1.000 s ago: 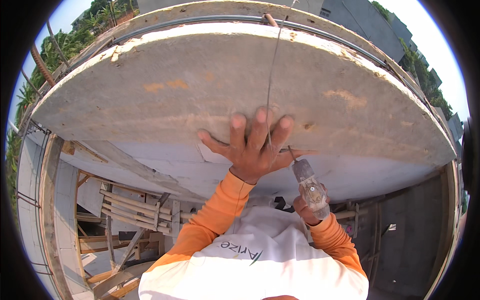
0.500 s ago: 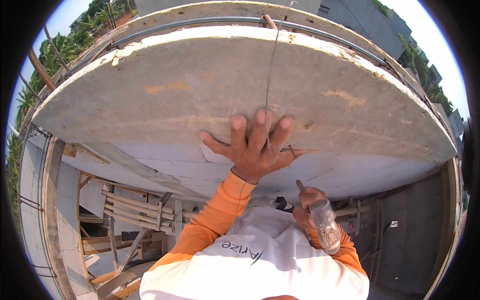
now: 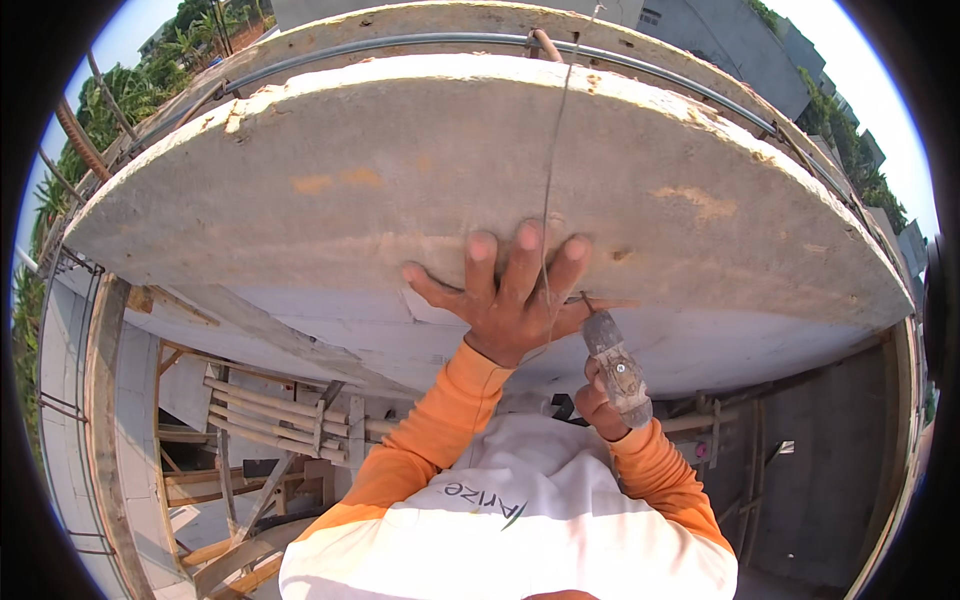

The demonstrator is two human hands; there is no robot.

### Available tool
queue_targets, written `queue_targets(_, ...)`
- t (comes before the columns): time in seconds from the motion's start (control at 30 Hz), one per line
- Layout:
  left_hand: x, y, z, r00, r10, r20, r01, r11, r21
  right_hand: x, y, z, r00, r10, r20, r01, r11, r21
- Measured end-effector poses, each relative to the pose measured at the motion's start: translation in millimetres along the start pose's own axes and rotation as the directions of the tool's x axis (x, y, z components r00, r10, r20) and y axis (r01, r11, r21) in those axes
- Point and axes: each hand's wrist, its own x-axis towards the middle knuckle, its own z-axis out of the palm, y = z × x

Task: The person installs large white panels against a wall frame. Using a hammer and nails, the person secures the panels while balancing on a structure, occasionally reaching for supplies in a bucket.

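Note:
My left hand [image 3: 510, 310] lies spread against a grey formwork board [image 3: 400, 190], near the board's lower edge. A thin line [image 3: 556, 140] hangs down the board's face and passes across this hand. Beside the thumb, a nail [image 3: 587, 300] sticks out at the lower edge, by a small brown patch. My right hand [image 3: 598, 402] is closed round a hammer [image 3: 620, 368] whose dusty metal head hides most of the handle. One end of that head is close under the nail; whether they touch I cannot tell.
Behind the board's top edge run a grey bar [image 3: 400, 42] and a second board [image 3: 420, 17]. An upright timber [image 3: 103, 400] stands at left, with rebar beside it. Several bamboo poles [image 3: 275, 420] and wooden braces lie below on the left. A pale block wall [image 3: 350, 310] sits under the board.
My right hand has swung the hammer up from beside my chest to the nail. My left hand stays pressed on the board. The hanging line has shifted slightly right.

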Motion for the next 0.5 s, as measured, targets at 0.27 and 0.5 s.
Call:
queue_targets(0.27, -1, 0, -2, 1.000, 0.006, 0.002, -0.006, 1.000, -0.010, 30, -13, -16, 0.981, 0.190, 0.025, -0.185, 0.907, 0.379)
queue_targets(0.5, 1, -4, -2, 0.993, 0.118, 0.024, -0.119, 0.993, 0.024, 29, -33, -12, 0.958, 0.219, -0.184, -0.151, 0.933, 0.326)
